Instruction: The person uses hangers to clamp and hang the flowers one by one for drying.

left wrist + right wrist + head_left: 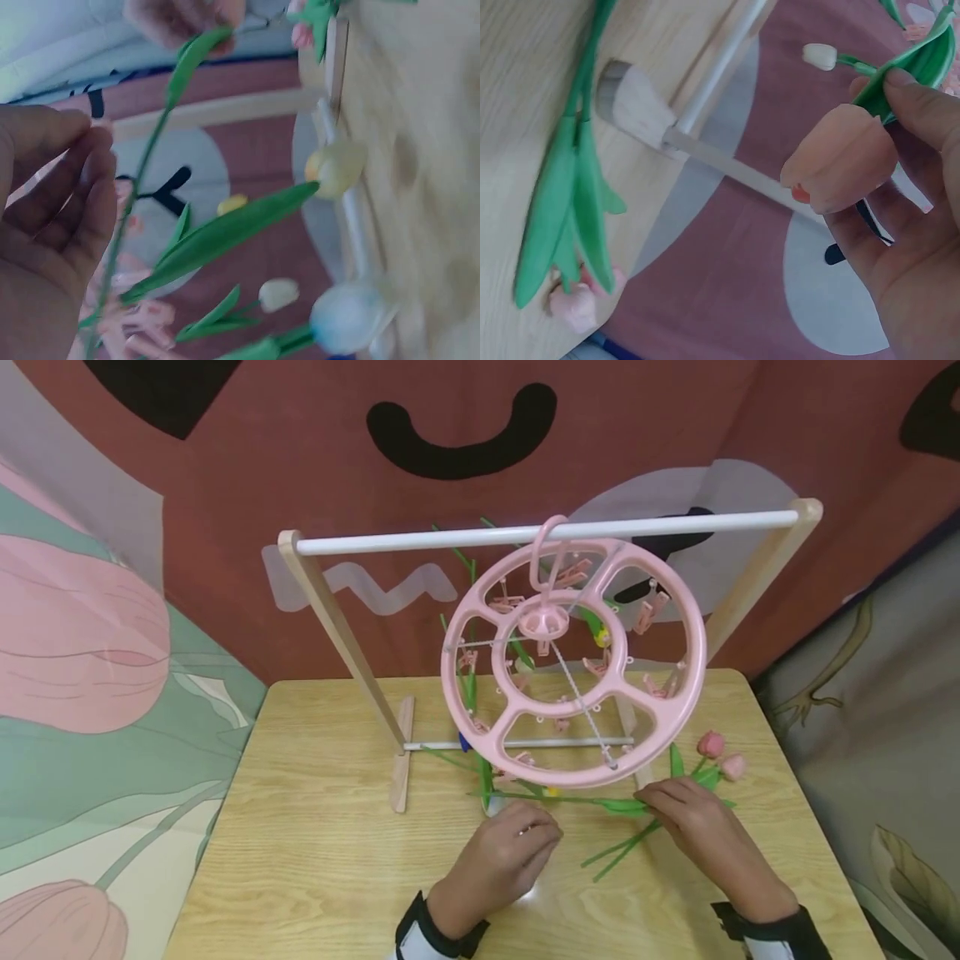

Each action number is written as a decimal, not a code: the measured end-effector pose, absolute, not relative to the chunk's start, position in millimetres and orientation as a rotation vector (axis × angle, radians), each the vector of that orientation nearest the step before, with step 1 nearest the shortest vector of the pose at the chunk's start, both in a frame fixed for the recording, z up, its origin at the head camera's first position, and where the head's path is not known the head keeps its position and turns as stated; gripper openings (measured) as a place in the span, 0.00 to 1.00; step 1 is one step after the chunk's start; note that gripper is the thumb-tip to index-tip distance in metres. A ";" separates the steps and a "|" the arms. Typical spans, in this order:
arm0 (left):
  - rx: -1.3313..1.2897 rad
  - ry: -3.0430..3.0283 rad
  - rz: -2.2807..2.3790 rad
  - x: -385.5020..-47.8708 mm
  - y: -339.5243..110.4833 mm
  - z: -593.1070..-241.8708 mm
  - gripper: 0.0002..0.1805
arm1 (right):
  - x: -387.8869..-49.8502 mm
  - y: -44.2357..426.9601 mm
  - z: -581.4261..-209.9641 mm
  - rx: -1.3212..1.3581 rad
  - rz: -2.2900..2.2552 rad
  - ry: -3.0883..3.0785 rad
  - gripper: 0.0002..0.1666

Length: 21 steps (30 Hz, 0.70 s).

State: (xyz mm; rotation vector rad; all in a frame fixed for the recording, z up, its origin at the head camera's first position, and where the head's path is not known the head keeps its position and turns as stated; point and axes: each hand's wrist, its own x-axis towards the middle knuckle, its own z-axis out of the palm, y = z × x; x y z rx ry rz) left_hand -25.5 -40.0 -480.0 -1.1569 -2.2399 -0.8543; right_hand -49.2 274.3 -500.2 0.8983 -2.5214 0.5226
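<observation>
The right hand (pixel 697 831) pinches a peach tulip (pixel 844 161) whose stem (pixel 147 159) passes near the left hand (pixel 498 852) (its grasp unclear).

Hanger (pixel 543 622) on rack (pixel 420 538), two tulips (pixel 733 767) on table (pixel 300 843)

Wood-grain table (pixel 300 860), brown backdrop (pixel 300 452) with black smile (pixel 461 462), tulip-print cloth (pixel 82 627) left, grey cloth (pixel 885 652) right

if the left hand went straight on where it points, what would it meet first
Probably the green stem of the peach tulip that the right hand pinches, just ahead of the left hand; depth is unclear, so it could miss.
</observation>
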 end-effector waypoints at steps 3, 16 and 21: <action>-1.214 -2.322 -1.005 -24.3 -34.3 -485.6 0.05 | -48.7 270.9 -494.4 0.895 0.576 -2.522 0.19; -0.846 -2.208 -2.046 -35.0 3.6 -510.4 0.20 | -48.4 244.1 -477.7 0.956 0.713 -2.445 0.29; -0.646 -1.938 -2.412 -30.7 14.5 -512.9 0.18 | -48.3 233.3 -477.3 1.012 0.727 -2.416 0.27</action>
